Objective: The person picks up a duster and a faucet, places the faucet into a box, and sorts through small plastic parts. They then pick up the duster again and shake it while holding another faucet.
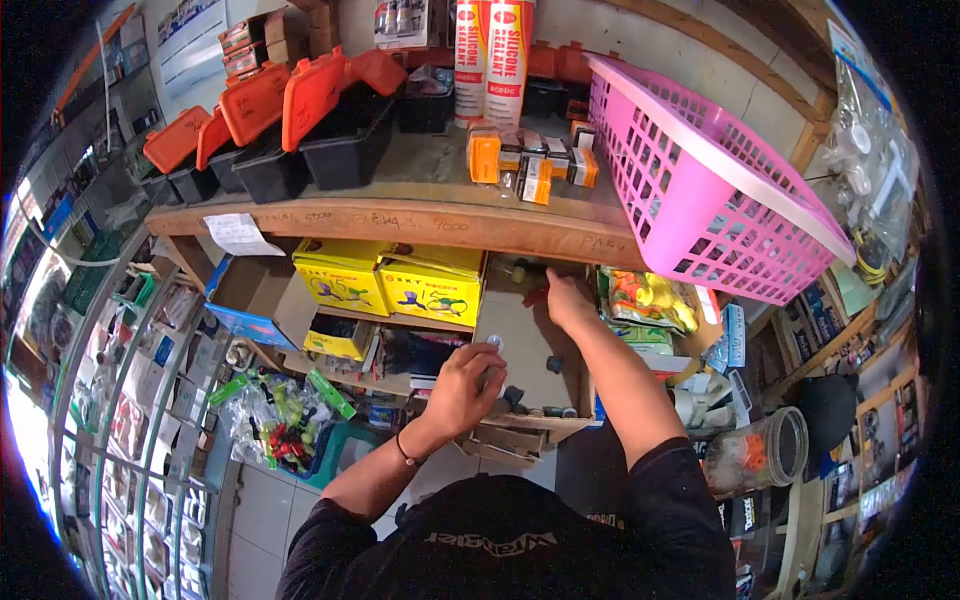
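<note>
Hands apart, both at the open box under the shelf. Left hand is over the box's near left side, fingertips pinched on a small pale piece; too small to tell what it is. Right hand is down in the box's far right part, fingers pointing far; fingertips are in shade, can't tell if they grip anything. Dark fittings lie in the box: one mid right, others along the near edge.

Left of the box: two yellow cartons side by side, then a blue box farther left. Right of it: yellow packets. On the shelf above, left to right: black bins with orange lids tilted up, two sealant tubes, small orange boxes just nearer, pink basket at right, overhanging the shelf edge.
</note>
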A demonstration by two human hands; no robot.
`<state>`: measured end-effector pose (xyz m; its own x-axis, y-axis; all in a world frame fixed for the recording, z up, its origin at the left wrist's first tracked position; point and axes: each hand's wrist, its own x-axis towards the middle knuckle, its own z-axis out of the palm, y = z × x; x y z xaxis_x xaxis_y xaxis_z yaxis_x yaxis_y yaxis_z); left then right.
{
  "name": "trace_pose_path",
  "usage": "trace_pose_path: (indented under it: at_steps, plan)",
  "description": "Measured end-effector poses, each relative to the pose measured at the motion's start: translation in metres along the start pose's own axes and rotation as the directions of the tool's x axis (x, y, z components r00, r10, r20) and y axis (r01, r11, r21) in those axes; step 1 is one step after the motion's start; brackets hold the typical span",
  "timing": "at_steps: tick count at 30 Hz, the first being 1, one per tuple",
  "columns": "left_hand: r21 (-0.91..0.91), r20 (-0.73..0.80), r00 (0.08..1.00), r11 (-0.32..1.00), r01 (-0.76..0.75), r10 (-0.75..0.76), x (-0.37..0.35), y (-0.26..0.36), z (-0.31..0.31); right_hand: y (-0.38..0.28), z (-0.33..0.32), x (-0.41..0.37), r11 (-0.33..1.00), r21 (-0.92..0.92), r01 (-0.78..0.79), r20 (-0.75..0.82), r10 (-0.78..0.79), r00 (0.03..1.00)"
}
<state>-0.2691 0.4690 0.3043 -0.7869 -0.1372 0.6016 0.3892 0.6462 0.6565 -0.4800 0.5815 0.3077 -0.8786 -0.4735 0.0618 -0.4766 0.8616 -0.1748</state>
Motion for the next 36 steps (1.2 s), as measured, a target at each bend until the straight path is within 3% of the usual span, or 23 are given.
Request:
trace_pose_path:
  at_steps: [1, 4, 7, 8, 10, 11, 13, 14, 16, 17, 19, 20, 22, 23, 25, 26, 27, 28, 29, 30, 31, 36]
  plan:
    - [0.016, 0.003, 1.0, 1.0, -0.023, 0.023, 0.0, 0.0, 0.0, -0.008, -0.012, -0.002, 0.994, -0.089, -0.057, 0.089, 0.065, 0.994]
    - [0.032, -0.001, 0.999, 0.999, -0.038, 0.038, -0.003, -0.002, 0.001, -0.006, -0.001, 0.007, 0.985, -0.159, -0.072, 0.086, 0.087, 0.992]
    - [0.036, -0.003, 0.999, 0.999, -0.037, 0.037, -0.005, -0.004, 0.003, -0.003, 0.019, 0.018, 0.977, -0.063, -0.201, -0.003, 0.202, 0.979]
    - [0.042, -0.001, 0.999, 0.998, -0.041, 0.041, -0.005, -0.005, 0.004, 0.001, 0.023, 0.021, 0.976, -0.062, -0.207, -0.002, 0.207, 0.978]
    - [0.052, 0.003, 0.999, 0.998, -0.042, 0.042, -0.005, -0.005, 0.005, -0.004, 0.013, 0.018, 0.963, -0.238, -0.122, -0.06, 0.111, 0.992]
    - [0.065, 0.002, 0.999, 0.997, -0.041, 0.041, -0.006, -0.006, 0.006, 0.01, 0.039, 0.037, 0.963, -0.236, -0.129, -0.059, 0.118, 0.991]
    - [0.061, 0.005, 0.999, 0.998, -0.034, 0.034, -0.005, -0.006, 0.006, 0.051, 0.114, 0.09, 0.947, -0.262, -0.187, -0.458, 0.049, 0.887]
    - [0.06, 0.002, 1.0, 0.998, -0.025, 0.025, -0.005, -0.005, 0.006, 0.046, 0.106, 0.087, 0.946, -0.261, -0.189, -0.458, 0.051, 0.888]
    - [0.057, 0.001, 1.0, 0.998, -0.017, 0.017, -0.005, -0.005, 0.005, 0.033, 0.086, 0.075, 0.941, -0.253, -0.226, -0.248, 0.163, 0.955]
    - [0.055, -0.004, 1.0, 0.998, -0.01, 0.01, -0.005, -0.005, 0.005, 0.031, 0.083, 0.072, 0.941, -0.253, -0.224, -0.246, 0.162, 0.956]
    - [0.044, -0.009, 1.0, 0.999, -0.015, 0.016, -0.005, -0.006, 0.005, 0.03, 0.082, 0.067, 0.949, -0.276, -0.152, -0.526, -0.017, 0.85]
    - [0.031, -0.01, 1.0, 0.999, -0.021, 0.022, -0.005, -0.007, 0.005, 0.029, 0.081, 0.067, 0.95, -0.275, -0.149, -0.524, -0.018, 0.852]
    - [0.035, -0.007, 1.0, 0.999, -0.029, 0.029, -0.005, -0.008, 0.005, 0.01, 0.045, 0.044, 0.932, -0.317, -0.176, -0.294, 0.08, 0.952]
    - [0.036, -0.005, 0.999, 0.999, -0.041, 0.041, -0.005, -0.009, 0.006, -0.002, 0.023, 0.03, 0.932, -0.317, -0.177, -0.288, 0.083, 0.954]
    - [0.045, -0.005, 0.999, 0.998, -0.032, 0.032, -0.004, -0.006, 0.005, -0.02, -0.014, 0.01, 0.928, -0.346, -0.136, 0.034, 0.158, 0.987]
    - [0.057, -0.011, 1.0, 0.998, -0.029, 0.029, -0.004, -0.005, 0.005, -0.009, 0.002, 0.022, 0.928, -0.345, -0.138, 0.037, 0.16, 0.986]
    - [0.057, -0.009, 1.0, 0.998, -0.028, 0.029, -0.004, -0.005, 0.006, 0.01, 0.028, 0.041, 0.941, -0.309, -0.139, -0.232, 0.068, 0.97]
    - [0.049, -0.009, 1.0, 0.998, -0.03, 0.03, -0.004, -0.006, 0.006, 0.02, 0.043, 0.053, 0.953, -0.274, -0.13, -0.486, -0.02, 0.874]
    - [0.043, -0.01, 0.999, 0.999, -0.032, 0.033, -0.004, -0.006, 0.006, 0.015, 0.033, 0.051, 0.954, -0.272, -0.129, -0.489, -0.021, 0.872]
    - [0.046, -0.014, 0.999, 0.998, -0.034, 0.035, -0.004, -0.006, 0.005, 0.005, 0.014, 0.045, 0.977, 0.045, -0.21, -0.378, 0.211, 0.901]
    - [0.036, -0.007, 1.0, 0.999, -0.026, 0.026, -0.004, -0.006, 0.005, -0.002, 0.004, 0.043, 0.886, 0.341, -0.313, -0.193, 0.392, 0.899]
    - [0.037, -0.002, 1.0, 0.999, -0.016, 0.017, -0.005, -0.007, 0.005, 0.007, 0.029, 0.056, 0.918, 0.289, -0.27, -0.261, 0.347, 0.901]
